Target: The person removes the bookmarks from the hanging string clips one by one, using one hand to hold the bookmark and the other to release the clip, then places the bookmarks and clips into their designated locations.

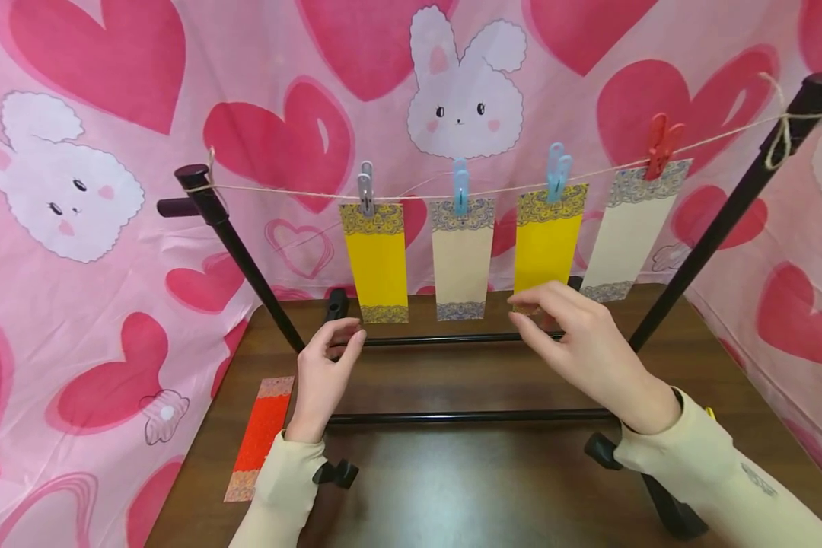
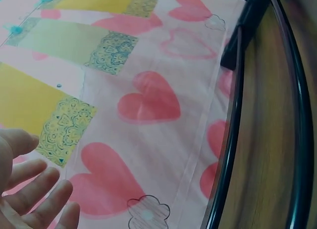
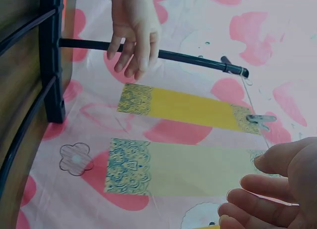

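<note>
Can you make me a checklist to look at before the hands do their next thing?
1. Both free: ok. The left hand and right hand hold nothing.
2. String up: ok, it runs from left post to right post.
3. Hanging strips clipped: ok, four strips, one clothespin each.
4. Red strip hung: not ok, it lies on the table.
5. Spare clothespin ready: cannot tell; something yellow peeks from behind the right sleeve.

Your head view is bright and clear, with even light and a pale shine on the dark brown wooden surface (image 1: 418, 472). Your wrist views look duller and hazy. In the left one, a small blue plastic peg (image 2: 17, 29) looks fuzzy, and a shiny black metal bar (image 2: 305, 115) bends like a bow.
</note>
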`<state>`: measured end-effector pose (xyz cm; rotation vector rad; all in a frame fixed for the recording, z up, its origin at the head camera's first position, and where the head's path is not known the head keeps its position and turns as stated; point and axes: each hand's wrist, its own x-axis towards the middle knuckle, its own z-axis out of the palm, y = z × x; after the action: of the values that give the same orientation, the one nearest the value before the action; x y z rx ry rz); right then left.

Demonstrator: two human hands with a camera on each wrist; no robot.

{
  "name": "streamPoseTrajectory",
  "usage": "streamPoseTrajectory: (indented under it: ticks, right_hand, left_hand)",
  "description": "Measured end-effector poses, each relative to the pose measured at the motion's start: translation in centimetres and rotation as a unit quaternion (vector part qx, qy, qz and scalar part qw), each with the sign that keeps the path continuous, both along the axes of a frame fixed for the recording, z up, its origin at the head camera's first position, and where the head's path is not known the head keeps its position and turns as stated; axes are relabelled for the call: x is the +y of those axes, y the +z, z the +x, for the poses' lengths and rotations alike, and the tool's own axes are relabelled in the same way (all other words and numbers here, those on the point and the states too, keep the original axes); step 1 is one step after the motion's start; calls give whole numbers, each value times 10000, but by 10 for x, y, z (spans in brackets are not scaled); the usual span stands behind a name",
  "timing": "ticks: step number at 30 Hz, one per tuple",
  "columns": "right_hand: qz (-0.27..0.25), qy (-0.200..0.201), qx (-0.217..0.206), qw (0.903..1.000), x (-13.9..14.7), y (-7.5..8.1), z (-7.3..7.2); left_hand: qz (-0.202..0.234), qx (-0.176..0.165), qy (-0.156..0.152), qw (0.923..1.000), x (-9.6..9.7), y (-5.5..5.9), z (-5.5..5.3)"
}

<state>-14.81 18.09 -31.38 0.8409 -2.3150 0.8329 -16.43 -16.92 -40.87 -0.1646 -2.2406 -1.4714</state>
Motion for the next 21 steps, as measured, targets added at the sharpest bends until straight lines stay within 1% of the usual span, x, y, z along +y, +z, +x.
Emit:
streamPoseTrajectory:
  ticks: [2,6,9,13,16,21]
  right_hand:
    - [-35,73,0,10000,-4,3,-1]
    - [-76,220,57,9997,-12,9,-4]
    - [-73,285,93,9995,-18,15,-6]
    - [-77,339,140,9993,-26,25,-8]
    - [-88,424,143,9990,-31,30,-8]
    - [-92,570,120,9983,-39,38,-8]
  left_hand:
    - [189,18,25,9998,1,1,-3]
    - [687,7,-52,9976,4,1,-10]
    - [960,-12,-233,9951,5,2,-15]
    - [1057,-3,-468,9933,7,6,-19]
    - [1104,-28,-563,9923,9,8,-21]
    - [1136,-185,-574,9917,11,11,-22]
